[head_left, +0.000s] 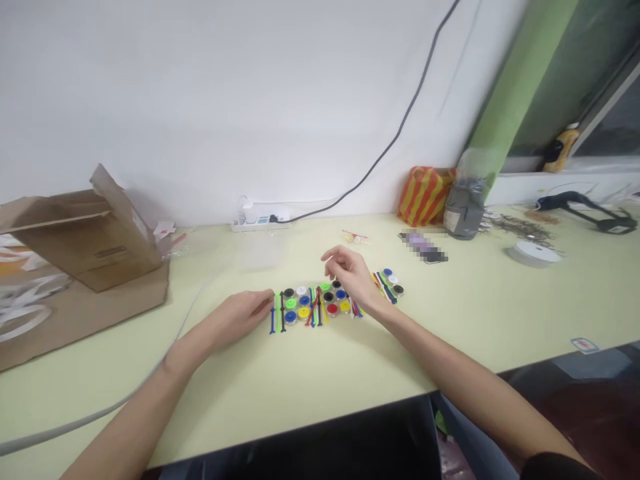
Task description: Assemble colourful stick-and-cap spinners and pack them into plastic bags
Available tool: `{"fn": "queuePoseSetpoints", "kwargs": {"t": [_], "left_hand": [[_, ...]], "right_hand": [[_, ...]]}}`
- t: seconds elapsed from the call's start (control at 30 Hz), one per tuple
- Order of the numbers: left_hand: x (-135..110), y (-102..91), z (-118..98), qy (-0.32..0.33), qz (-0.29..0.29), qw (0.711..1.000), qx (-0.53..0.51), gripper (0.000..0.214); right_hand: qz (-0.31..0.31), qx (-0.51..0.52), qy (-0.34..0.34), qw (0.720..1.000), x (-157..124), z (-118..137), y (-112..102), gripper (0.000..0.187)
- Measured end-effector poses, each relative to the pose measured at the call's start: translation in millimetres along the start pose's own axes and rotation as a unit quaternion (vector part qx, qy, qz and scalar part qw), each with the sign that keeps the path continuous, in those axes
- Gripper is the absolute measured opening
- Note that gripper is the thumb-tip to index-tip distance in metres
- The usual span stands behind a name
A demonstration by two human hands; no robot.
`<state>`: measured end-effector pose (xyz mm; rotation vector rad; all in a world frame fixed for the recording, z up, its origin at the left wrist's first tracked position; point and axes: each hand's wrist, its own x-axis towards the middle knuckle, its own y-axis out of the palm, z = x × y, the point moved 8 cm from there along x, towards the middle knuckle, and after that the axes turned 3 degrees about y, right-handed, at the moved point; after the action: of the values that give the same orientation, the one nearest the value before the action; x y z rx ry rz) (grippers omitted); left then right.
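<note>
On the table, a row of small round discs in clear bases, such as a yellow disc and a red disc, lies between thin coloured plastic arrows. My left hand is at the row's left end, its fingers pressed together at the upper end of a blue arrow. Beside that lie a green arrow and a black arrow. My right hand is over the right part of the row, fingers loosely bent and apart, with nothing visible in them. It hides some discs and arrows.
A cardboard box stands at the left, and a pale cable crosses the table. Near the wall are a power strip, a striped bag and a grey bag. A blurred-out phone and white tape roll lie right.
</note>
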<state>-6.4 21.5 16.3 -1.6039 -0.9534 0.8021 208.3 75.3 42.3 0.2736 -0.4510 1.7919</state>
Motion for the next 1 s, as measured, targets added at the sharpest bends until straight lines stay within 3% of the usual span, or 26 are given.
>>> {"fn": "queuePoseSetpoints", "kwargs": {"t": [0.07,0.13,0.2,0.27,0.37,0.43,0.6,0.77,0.9,1.0], "left_hand": [[-0.5,-1.9,0.7,-0.009,-0.007,1.000,0.004,0.032],[-0.4,-3.9,0.1,-0.013,-0.016,1.000,0.008,0.031],[0.1,-7.5,-1.4,-0.015,-0.035,0.999,0.018,0.030],[0.4,-12.5,-2.4,-0.023,-0.062,0.997,0.031,0.028],[-0.1,-18.1,-1.7,-0.038,-0.098,0.994,0.036,0.027],[-0.9,-20.1,-1.8,-0.036,-0.117,0.992,0.028,0.026],[-2.3,-20.3,-3.9,-0.019,-0.139,0.990,0.003,0.023],[-3.6,-20.4,-3.5,-0.021,-0.152,0.988,-0.007,0.022],[-4.2,-29.6,0.0,-0.036,-0.218,0.972,-0.075,0.029],[3.7,-37.8,-4.2,-0.012,-0.251,0.953,-0.171,0.035]], "right_hand": [[-0.073,-0.081,-0.021,0.994,19.4,-9.7,-31.2,0.026],[-0.093,-0.212,-0.004,0.973,45.4,-26.7,-58.2,0.037],[-0.068,-0.394,0.048,0.916,72.4,-49.5,-79.0,0.047],[-0.045,-0.443,0.069,0.893,93.4,-66.7,-93.7,0.041],[0.004,-0.475,0.087,0.876,110.6,-86.6,-96.1,0.022],[0.031,-0.494,0.092,0.864,114.4,-94.7,-90.1,0.019],[0.073,-0.525,0.063,0.846,114.3,-93.8,-68.5,0.010],[0.064,-0.491,0.018,0.868,113.6,-71.9,-57.3,0.018],[0.005,-0.412,-0.006,0.911,106.7,-42.8,-47.0,0.024],[0.006,-0.276,-0.007,0.961,82.6,-24.4,-25.6,0.031]]}}
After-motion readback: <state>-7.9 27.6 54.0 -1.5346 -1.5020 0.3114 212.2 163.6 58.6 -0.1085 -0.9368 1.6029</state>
